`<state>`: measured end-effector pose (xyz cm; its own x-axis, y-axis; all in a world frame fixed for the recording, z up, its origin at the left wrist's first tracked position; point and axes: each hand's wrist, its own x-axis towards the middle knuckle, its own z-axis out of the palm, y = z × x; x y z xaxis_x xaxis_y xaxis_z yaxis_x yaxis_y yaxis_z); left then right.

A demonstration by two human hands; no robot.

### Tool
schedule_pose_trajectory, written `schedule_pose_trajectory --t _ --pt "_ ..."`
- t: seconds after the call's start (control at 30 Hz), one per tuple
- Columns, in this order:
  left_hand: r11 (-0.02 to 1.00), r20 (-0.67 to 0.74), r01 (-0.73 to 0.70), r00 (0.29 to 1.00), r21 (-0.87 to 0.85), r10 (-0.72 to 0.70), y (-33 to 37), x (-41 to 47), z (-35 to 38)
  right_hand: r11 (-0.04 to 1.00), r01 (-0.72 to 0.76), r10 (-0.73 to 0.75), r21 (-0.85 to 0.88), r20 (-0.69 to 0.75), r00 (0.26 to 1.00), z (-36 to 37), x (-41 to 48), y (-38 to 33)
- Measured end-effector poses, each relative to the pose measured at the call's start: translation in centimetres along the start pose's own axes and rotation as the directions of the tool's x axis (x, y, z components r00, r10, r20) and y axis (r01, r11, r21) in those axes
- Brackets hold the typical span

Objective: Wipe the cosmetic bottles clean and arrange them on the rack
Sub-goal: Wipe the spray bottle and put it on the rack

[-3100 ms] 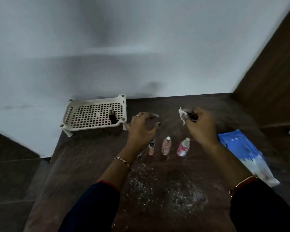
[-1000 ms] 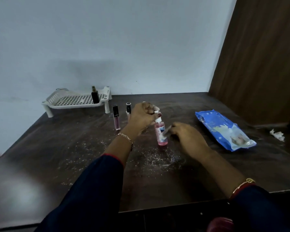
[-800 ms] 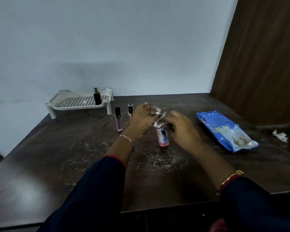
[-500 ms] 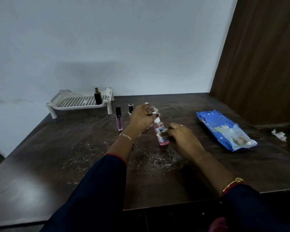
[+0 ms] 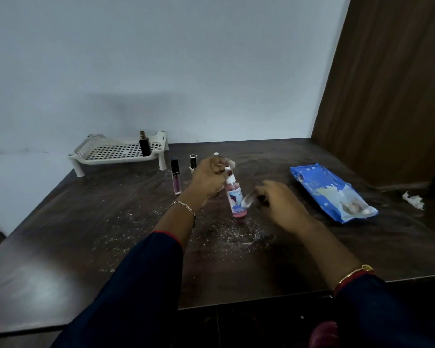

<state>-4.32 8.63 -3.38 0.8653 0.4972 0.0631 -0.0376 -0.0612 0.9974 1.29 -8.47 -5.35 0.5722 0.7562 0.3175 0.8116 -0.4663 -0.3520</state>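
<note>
1. Here, the pink bottle (image 5: 236, 197) stands with its base near the middle of the dark table (image 5: 60, 247), leaning a little, with white specks scattered around it.
2. The left hand (image 5: 209, 177) pinches the bottle's white cap from above, fingers curled in.
3. The right hand (image 5: 279, 202), blurred, has its fingers curled round a wipe (image 5: 248, 200) and holds it against the label on the bottle's three o'clock side.
4. The white rack (image 5: 116, 160) sits at the bottle's ten o'clock, by the wall, with a dark bottle (image 5: 144, 144) upright on it.
5. A lip gloss tube (image 5: 175, 179) and a black-capped bottle (image 5: 193, 162) stand between the rack and the left hand.
6. A blue wipes packet (image 5: 332, 193) lies at the bottle's three o'clock, and a crumpled tissue (image 5: 413, 199) lies beyond it.
</note>
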Motion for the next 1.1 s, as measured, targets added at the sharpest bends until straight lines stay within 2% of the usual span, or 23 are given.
schedule_pose_trajectory --t 0.03,0.1,0.37,0.57,0.73,0.87,0.9,0.97,1.03,1.1 --pt "1.0 0.012 -0.005 1.0 0.025 0.005 0.0 -0.1 -0.1 0.999 0.004 -0.001 0.036 -0.095 0.995 -0.1 0.2 -0.1" --pt "0.999 0.041 -0.012 0.999 0.049 0.01 -0.1 -0.3 -0.2 0.993 0.038 -0.017 0.108 -0.187 0.982 0.0 1.0 -0.6" --pt "1.0 -0.043 -0.008 0.999 0.017 0.008 -0.9 -0.7 0.1 0.991 0.11 -0.09 0.073 -0.239 0.967 1.7 1.4 -1.9" --pt "0.984 -0.077 0.054 0.995 -0.168 -0.067 -0.4 -0.7 0.1 0.982 0.176 -0.178 -0.066 -0.022 0.984 1.8 0.3 -2.0" --pt "0.991 -0.052 0.048 0.997 -0.128 -0.055 -0.1 -1.0 0.2 0.962 0.254 -0.244 -0.101 0.1 0.965 2.4 -0.6 -1.1" --pt "0.994 -0.023 0.03 0.999 -0.102 -0.033 -0.1 -0.8 0.2 0.962 0.222 -0.184 -0.157 0.226 0.957 2.8 -1.2 -0.2" --pt "0.995 -0.015 0.022 1.0 -0.092 -0.023 -0.2 -0.8 0.0 0.974 0.193 -0.165 -0.121 0.205 0.965 2.6 -1.3 0.0" --pt "0.996 0.006 0.006 1.0 -0.092 -0.006 -0.3 -0.8 -0.4 0.989 0.148 -0.147 -0.011 0.048 0.988 1.9 -1.1 0.4" --pt "0.997 0.016 0.004 1.0 -0.077 -0.002 -0.4 -0.9 -0.7 0.987 0.144 -0.133 0.077 -0.136 0.982 1.3 -0.4 0.4" --pt "1.0 0.008 -0.002 1.0 -0.016 0.002 -0.3 -1.0 -0.9 0.98 0.152 -0.123 0.126 -0.218 0.968 1.2 0.7 -0.3"
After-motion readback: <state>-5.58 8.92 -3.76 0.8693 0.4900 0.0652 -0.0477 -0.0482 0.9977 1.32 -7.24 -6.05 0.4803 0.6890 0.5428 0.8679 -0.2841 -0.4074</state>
